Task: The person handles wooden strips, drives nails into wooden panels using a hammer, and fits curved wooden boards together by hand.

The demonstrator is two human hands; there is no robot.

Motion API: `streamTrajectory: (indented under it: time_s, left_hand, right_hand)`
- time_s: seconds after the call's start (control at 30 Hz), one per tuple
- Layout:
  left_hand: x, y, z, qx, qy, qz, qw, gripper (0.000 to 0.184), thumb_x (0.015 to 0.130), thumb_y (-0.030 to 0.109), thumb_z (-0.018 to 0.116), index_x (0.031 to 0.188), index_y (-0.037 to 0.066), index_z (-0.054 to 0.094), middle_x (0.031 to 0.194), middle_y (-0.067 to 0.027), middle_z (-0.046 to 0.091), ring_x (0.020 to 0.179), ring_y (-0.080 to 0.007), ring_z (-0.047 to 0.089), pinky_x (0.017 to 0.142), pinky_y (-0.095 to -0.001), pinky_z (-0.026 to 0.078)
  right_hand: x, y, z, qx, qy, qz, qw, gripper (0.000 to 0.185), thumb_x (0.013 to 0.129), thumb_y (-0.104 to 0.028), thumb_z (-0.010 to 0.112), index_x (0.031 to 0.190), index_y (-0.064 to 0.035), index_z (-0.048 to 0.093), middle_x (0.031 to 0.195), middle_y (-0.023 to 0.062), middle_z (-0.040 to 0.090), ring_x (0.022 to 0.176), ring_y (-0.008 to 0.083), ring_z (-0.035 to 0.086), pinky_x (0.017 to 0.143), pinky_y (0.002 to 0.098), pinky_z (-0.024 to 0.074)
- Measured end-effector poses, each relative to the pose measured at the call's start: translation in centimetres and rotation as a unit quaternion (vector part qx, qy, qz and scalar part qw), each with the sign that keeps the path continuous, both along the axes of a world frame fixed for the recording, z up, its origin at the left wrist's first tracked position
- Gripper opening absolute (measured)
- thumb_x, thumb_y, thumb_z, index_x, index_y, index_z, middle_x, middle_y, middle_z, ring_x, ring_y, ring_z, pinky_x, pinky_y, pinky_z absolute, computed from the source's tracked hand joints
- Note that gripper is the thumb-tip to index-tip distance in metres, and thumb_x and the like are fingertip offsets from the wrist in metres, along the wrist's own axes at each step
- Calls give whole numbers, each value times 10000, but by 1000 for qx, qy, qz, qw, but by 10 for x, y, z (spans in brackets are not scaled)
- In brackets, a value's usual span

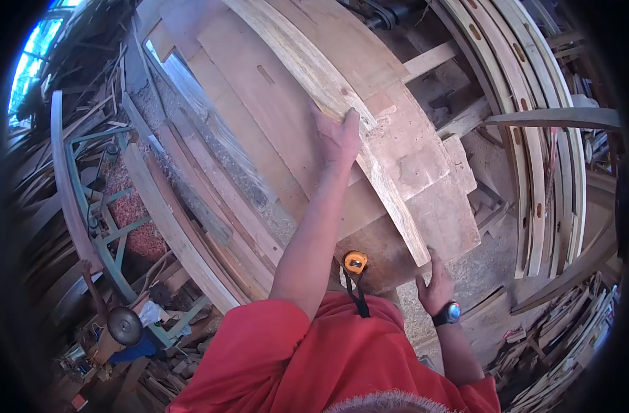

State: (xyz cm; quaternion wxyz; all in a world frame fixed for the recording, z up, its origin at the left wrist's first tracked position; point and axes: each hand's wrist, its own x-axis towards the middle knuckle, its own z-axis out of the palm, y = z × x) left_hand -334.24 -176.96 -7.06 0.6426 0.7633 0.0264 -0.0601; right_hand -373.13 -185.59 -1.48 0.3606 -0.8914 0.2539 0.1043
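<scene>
A long, slightly curved wooden plank (387, 182) with a rough, pale face lies lengthwise over the worktable, its near end close to my body. Partway along it, my left hand (338, 138) grips its left edge, thumb on top and fingers hidden beneath. At the near end, my right hand (437, 288), with a watch on the wrist, holds the corner between thumb and fingers. An orange tape measure (355, 261) hangs by a black strap at my waist, next to the table edge. Under the plank, the worktable (287, 117) is surfaced with flat wooden boards.
Several curved, slotted timbers (528, 138) stand at the right. More long planks (184, 227) lie at the left, beside a green metal frame (118, 255) and reddish shavings (130, 217). A round metal disc (124, 325) is at the lower left. Scrap wood (562, 344) is piled at the lower right.
</scene>
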Motion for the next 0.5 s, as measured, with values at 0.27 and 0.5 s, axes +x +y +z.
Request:
streamTrajectory:
  time_s: [0.27,0.5]
  left_hand:
    - [5,0,-13,25,-29,8,999,660,848,127,679,1370,-141,377,1263,-304,592,1169,-386,624,1025,-438,490]
    - [7,1,-19,-1,-29,0,1000,674,860,137,682,1385,-136,358,1284,-304,577,1186,-384,614,1032,-438,486]
  right_hand:
    - [66,-14,32,4,-79,56,995,813,796,-190,737,1516,11,418,1475,240,540,1380,410,514,1201,562,324]
    - [97,5,-6,6,-60,53,997,786,881,-153,702,1557,1,333,1481,243,521,1329,424,540,1111,494,450]
